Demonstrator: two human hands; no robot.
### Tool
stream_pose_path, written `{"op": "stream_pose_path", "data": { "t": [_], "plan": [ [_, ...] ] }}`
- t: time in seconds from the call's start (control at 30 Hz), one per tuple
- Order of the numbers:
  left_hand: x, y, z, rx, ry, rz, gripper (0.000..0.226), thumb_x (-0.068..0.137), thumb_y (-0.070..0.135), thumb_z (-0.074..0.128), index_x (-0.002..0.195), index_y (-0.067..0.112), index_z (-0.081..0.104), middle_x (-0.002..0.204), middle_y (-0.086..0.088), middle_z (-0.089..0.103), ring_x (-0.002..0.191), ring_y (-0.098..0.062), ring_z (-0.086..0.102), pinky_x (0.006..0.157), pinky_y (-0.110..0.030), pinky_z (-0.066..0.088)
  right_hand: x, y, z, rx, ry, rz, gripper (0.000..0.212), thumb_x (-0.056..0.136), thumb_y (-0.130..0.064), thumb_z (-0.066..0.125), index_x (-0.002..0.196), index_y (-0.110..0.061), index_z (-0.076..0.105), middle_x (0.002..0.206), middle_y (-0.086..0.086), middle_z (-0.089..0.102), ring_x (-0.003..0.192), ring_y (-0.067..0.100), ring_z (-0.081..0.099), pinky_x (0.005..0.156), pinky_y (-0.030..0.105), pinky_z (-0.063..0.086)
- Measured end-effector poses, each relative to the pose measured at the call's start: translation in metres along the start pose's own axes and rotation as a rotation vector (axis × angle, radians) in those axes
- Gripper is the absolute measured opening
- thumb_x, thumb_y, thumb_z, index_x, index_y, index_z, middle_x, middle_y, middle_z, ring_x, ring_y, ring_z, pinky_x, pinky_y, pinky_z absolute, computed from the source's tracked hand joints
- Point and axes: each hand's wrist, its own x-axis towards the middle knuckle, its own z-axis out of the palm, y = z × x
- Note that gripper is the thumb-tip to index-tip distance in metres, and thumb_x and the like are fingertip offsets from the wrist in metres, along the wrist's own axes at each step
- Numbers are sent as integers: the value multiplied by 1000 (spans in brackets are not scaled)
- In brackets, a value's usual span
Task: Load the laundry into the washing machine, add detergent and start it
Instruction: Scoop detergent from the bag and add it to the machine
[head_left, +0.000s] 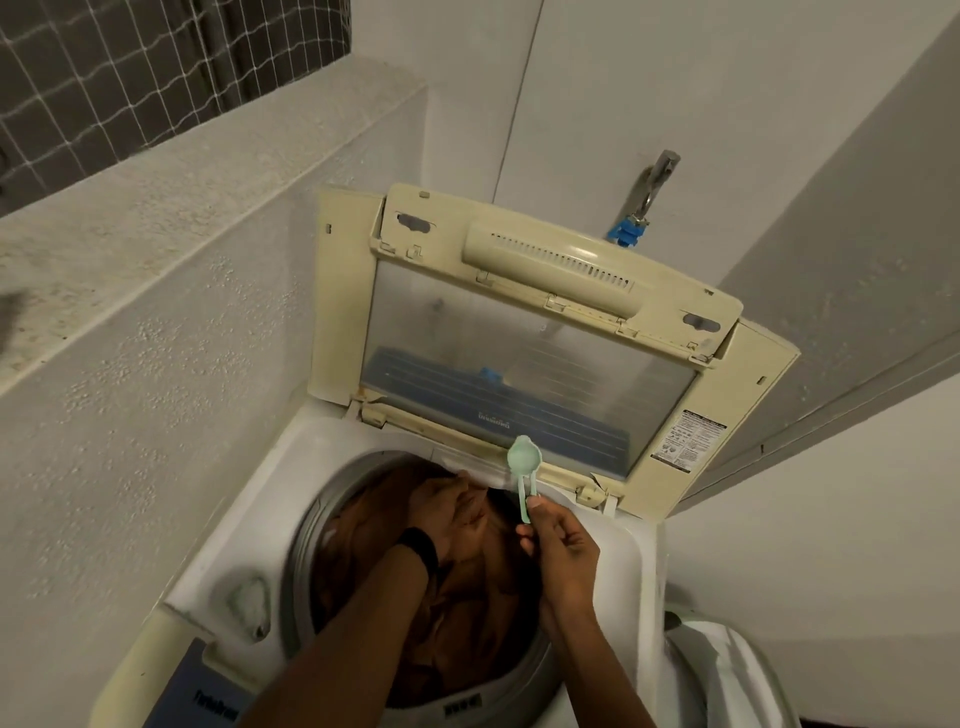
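A top-loading washing machine (644, 566) stands with its yellowed lid (530, 338) raised upright at the back. Brown laundry (395, 525) fills the drum. My left hand (441, 506), with a black band at the wrist, reaches down into the drum and rests on the brown fabric; whether its fingers grip the cloth I cannot tell. My right hand (561, 540) is over the drum's far right rim and pinches the handle of a pale green detergent scoop (523, 467), whose bowl points up toward the lid.
A rough white wall with a ledge (156, 218) runs along the left. A tap with a blue hose fitting (631, 231) is on the wall behind the lid. A white bag or container (727, 670) sits at the machine's right side. The control panel (208, 696) is near me.
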Motion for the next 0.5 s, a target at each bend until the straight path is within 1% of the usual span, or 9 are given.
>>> {"op": "stream_pose_path", "data": {
  "t": [0.03,0.1,0.13,0.17,0.27,0.3,0.37,0.43,0.5],
  "plan": [
    [-4,4,-1,79,7,45,25,95,17,72,111,-2,68,105,-19,74,85,-27,73,55,-28,59,-3,-5,0,9,-9,-8,17,94,-22,70,109,-16,77,87,7,78,76,20,71,74,29,61],
    [-13,14,-7,265,38,168,22,90,18,77,103,2,69,103,-19,75,90,-29,72,69,-36,62,-12,-17,0,41,-46,-21,16,95,-19,70,108,-15,77,87,8,78,74,19,69,70,26,60],
    [-19,20,-10,346,41,236,20,89,17,78,98,3,67,100,-18,74,89,-29,71,77,-39,62,-15,-21,0,59,-69,-29,15,95,-18,70,107,-15,78,88,9,78,73,18,69,68,26,60],
    [-29,27,-14,406,34,315,17,89,16,77,93,4,64,94,-16,72,85,-26,69,81,-40,60,-22,-26,1,76,-96,-33,14,95,-17,70,107,-14,78,89,9,78,74,19,69,68,27,60],
    [-61,51,-27,557,7,540,16,91,12,74,87,8,59,84,-9,69,81,-24,67,82,-44,60,-38,-37,11,71,-206,-81,13,95,-20,70,103,-13,77,85,9,76,74,20,68,65,26,59],
    [-70,59,-32,600,13,616,15,90,12,74,88,7,60,86,-9,71,82,-23,68,82,-44,60,-43,-41,16,74,-241,-107,15,94,-21,70,103,-11,76,84,11,74,74,21,67,63,26,57],
    [-96,80,-43,693,74,752,12,90,13,75,92,8,65,89,-3,73,83,-16,69,81,-35,58,-54,-48,34,85,-312,-143,21,95,-22,70,107,-5,75,87,15,72,74,24,65,63,27,56],
    [-128,99,-57,753,141,871,9,91,18,74,94,17,65,92,8,73,87,-9,68,82,-27,56,-65,-54,54,84,-373,-169,22,95,-21,70,110,-5,75,91,13,74,77,22,67,66,27,57],
    [-157,113,-71,784,202,983,11,93,17,72,90,22,63,88,14,71,84,-6,67,79,-22,55,-75,-61,78,109,-446,-166,22,94,-22,71,110,-7,76,90,10,74,78,18,66,70,29,55]
  ]
}}
